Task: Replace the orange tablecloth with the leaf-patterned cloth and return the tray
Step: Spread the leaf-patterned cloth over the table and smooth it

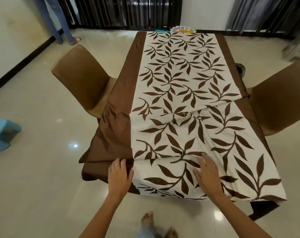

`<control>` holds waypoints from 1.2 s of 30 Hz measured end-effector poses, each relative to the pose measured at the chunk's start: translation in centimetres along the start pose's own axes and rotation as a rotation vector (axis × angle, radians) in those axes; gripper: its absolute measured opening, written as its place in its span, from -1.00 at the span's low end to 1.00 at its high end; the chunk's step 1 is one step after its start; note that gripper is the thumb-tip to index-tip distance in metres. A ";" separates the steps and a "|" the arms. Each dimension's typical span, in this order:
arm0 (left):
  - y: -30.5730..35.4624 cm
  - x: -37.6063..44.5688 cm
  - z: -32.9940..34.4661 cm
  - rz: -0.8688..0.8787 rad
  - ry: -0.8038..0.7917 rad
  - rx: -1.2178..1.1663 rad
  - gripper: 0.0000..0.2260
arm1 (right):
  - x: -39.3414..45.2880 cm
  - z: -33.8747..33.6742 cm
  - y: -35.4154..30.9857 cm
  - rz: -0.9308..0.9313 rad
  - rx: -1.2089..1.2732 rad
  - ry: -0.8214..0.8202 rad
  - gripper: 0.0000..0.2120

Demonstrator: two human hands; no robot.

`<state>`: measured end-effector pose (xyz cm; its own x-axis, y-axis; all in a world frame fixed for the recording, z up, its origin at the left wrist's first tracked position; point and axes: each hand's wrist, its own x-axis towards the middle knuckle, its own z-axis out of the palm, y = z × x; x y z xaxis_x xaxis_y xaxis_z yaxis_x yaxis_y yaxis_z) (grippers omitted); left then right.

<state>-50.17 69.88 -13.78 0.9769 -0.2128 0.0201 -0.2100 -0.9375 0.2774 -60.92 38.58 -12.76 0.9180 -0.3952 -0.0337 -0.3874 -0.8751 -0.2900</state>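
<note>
Blue plastic stool point(3, 133), one, stands on the floor at far left. Two brown moulded chairs flank the table: one left point(82, 78), one right point(281, 98). One cream cloth with brown leaf print and brown side bands point(180, 83) covers the tabletop, creased across its near half. Left hand point(119, 176) lies flat on the near edge, fingers straight; right hand point(207, 172) likewise presses flat, fingers spread. One tray point(181, 30), partly hidden, sits at the far end.

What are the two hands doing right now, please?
Left hand: open, fingers resting on the leaf-patterned cloth.
Right hand: open, pressing flat on the cloth.
</note>
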 end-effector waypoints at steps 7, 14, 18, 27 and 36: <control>-1.7 -0.6 2.1 -0.011 -0.264 0.052 -0.21 | -0.5 2.8 -1.5 -0.055 -0.158 -0.212 -0.39; -2.7 -0.4 0.8 -0.017 -0.142 -0.080 -0.17 | -2.0 1.6 -2.6 -0.037 0.004 -0.058 -0.36; -2.6 2.6 0.9 -0.052 -0.150 -0.060 -0.12 | 1.0 2.6 -3.6 -0.034 -0.047 -0.148 -0.36; -4.4 3.8 2.5 -0.039 -0.226 0.004 -0.25 | -3.2 5.6 -6.4 -0.021 -0.146 -0.224 -0.24; -7.0 4.9 1.6 -0.132 -0.096 -0.004 -0.24 | 3.8 2.8 -6.2 0.082 -0.029 -0.126 -0.33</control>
<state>-43.98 74.91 -17.18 0.9877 -0.1128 -0.1086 -0.0792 -0.9581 0.2753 -54.75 43.30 -13.77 0.8859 -0.4293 -0.1760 -0.4622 -0.8498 -0.2534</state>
